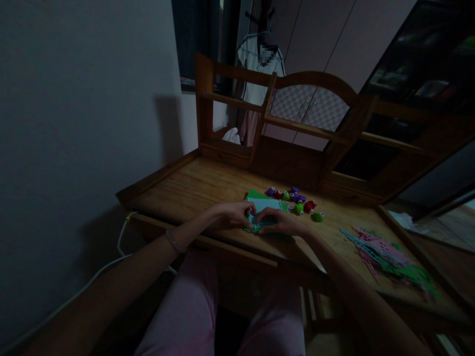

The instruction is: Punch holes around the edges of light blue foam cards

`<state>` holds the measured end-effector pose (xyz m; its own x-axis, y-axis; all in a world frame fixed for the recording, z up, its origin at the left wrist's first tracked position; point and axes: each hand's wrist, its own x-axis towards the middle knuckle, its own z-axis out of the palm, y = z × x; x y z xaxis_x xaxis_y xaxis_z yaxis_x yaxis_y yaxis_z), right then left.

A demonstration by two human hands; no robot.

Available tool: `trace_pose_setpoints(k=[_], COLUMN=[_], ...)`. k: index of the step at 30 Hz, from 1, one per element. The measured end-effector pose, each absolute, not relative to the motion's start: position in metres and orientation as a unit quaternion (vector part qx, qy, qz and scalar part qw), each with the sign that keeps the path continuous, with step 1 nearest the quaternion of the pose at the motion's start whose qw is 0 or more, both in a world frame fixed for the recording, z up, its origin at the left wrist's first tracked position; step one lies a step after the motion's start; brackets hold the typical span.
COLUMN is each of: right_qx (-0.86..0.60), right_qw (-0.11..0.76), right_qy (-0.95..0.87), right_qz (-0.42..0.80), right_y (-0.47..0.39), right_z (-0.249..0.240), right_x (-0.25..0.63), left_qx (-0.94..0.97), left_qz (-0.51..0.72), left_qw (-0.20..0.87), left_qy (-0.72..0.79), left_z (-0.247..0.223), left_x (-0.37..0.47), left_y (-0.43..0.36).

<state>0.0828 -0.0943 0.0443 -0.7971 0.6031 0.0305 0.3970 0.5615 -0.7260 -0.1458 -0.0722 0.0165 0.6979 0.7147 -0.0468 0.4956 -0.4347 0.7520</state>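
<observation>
Both hands meet at the table's front edge, over a small stack of thin coloured sheets. My left hand (236, 212) curls its thumb and fingers onto the near left part of a light blue sheet (265, 203). From the other side my right hand (280, 221) bends its fingers down on the same blue material, its fingertips close to the left hand's. A green sheet (255, 193) sticks out behind the blue one. Small green bits show below the fingertips. The dim light hides exactly what the fingertips pinch.
Several small purple, red and green figures with round eyes (310, 206) stand behind the sheets. To the right lies a heap of pink, blue and green cut-out scraps (386, 252). A wooden shelf unit (289, 153) rises at the table's back. A white cable (120, 240) hangs at left.
</observation>
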Motion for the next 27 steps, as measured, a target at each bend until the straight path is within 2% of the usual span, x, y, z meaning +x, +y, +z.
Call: trace_pose_setpoints(k=[8,16,22,27], right_qx=[-0.282,-0.294,-0.334,-0.311], right_qw=[0.174,0.133,0.122,0.117], right_qy=[-0.870,-0.867,-0.825,-0.865], right_qz=[0.365,0.379,0.440,0.376], right_y=[-0.085,-0.090,-0.094,-0.085], right_z=[0.029,0.042,0.054,0.043], right_x=[0.078,0.109,0.113,0.109], left_qx=[0.823,0.829,0.823,0.827], left_qz=[0.142,0.142,0.086,0.033], left_qw=[0.408,0.402,0.373,0.333], left_qy=[0.369,0.362,0.419,0.451], left_z=[0.009,0.010,0.016,0.024], left_x=[-0.144,-0.146,-0.132,-0.122], left_y=[-0.068,-0.067,-0.061,-0.057])
